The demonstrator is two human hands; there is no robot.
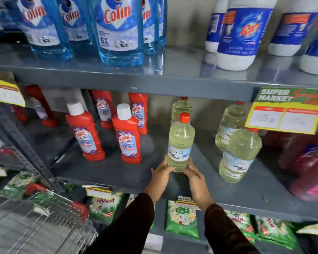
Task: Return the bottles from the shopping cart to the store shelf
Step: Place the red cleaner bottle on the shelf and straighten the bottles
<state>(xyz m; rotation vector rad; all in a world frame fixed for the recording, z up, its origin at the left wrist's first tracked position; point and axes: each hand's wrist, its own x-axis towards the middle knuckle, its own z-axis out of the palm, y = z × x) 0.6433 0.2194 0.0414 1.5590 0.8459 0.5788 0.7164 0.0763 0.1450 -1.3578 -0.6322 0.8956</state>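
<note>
A clear bottle of pale yellow liquid with a red cap (181,142) stands upright on the grey middle shelf (117,173). My left hand (161,173) and my right hand (195,177) clasp its base from either side. Behind it stands a second such bottle (181,107). Two more like it (240,154) are to the right. The wire shopping cart (37,222) with red corners is at the lower left; what it holds cannot be seen.
Red Harpic bottles (127,136) stand left of the held bottle. Blue Colin bottles (117,30) and white Rin bottles (244,33) fill the top shelf. A pink jug (310,165) is at the right, under a yellow price tag (285,114). Green packets (182,219) lie on the bottom shelf.
</note>
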